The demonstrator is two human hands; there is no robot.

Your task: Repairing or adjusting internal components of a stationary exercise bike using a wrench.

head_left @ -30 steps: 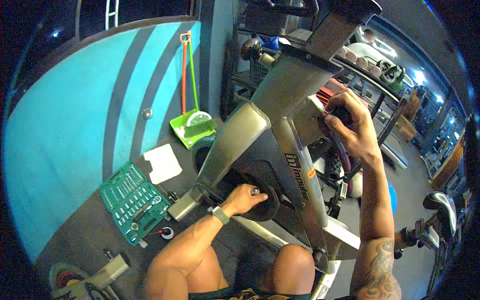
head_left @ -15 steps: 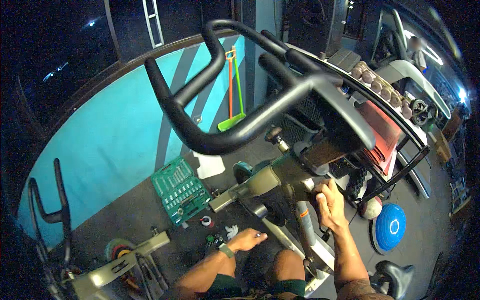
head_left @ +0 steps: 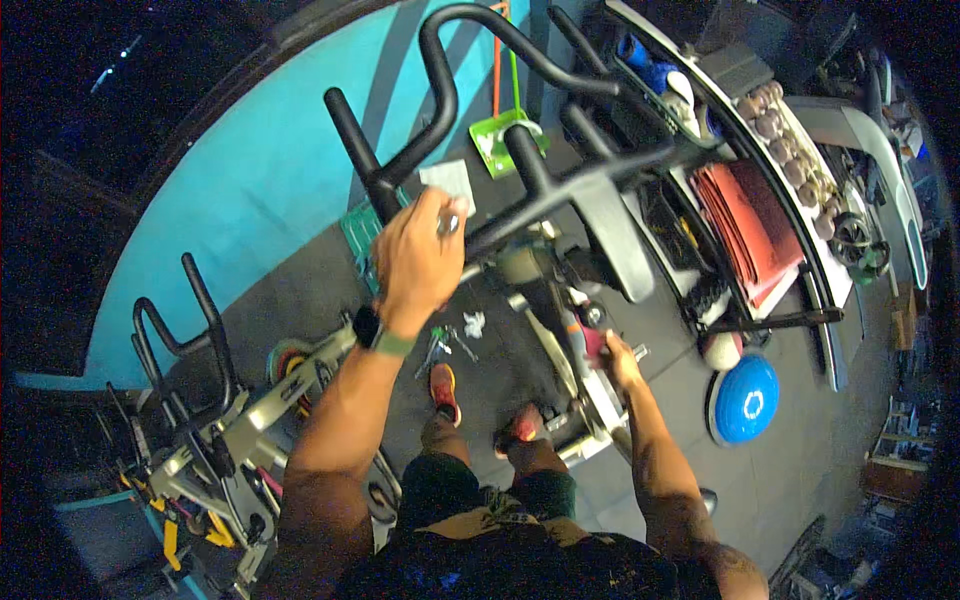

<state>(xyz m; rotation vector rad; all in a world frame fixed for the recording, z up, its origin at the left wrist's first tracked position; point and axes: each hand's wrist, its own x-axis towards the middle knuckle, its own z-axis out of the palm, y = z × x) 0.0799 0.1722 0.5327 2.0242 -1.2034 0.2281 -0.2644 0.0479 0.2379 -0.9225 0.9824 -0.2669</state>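
Observation:
My left hand (head_left: 420, 255) is closed over the lower bend of the black handlebar (head_left: 350, 140) of an exercise bike. A small shiny metal piece (head_left: 448, 224) shows by its thumb and fingers; its kind is unclear. Lower and to the right, my right hand (head_left: 622, 360) is curled against the bike's upright frame, beside a blurred reddish part (head_left: 590, 345). What its fingers hold is hidden by blur. A silver round knob or bolt end (head_left: 595, 315) sits just above that hand. On the floor behind my left hand, the green tool case (head_left: 362, 235) is partly covered.
Small tools (head_left: 445, 345) and a crumpled white cloth (head_left: 474, 324) lie on the floor near my shoes. A blue balance dome (head_left: 748, 400) and a rack with red mats (head_left: 745, 225) stand to the right. More bikes (head_left: 200, 430) are at left; a green dustpan (head_left: 500, 140) leans beyond.
I have risen from a low position to standing. My left hand has moved up from near my knees to the handlebar. The right hand stays by the bike's frame.

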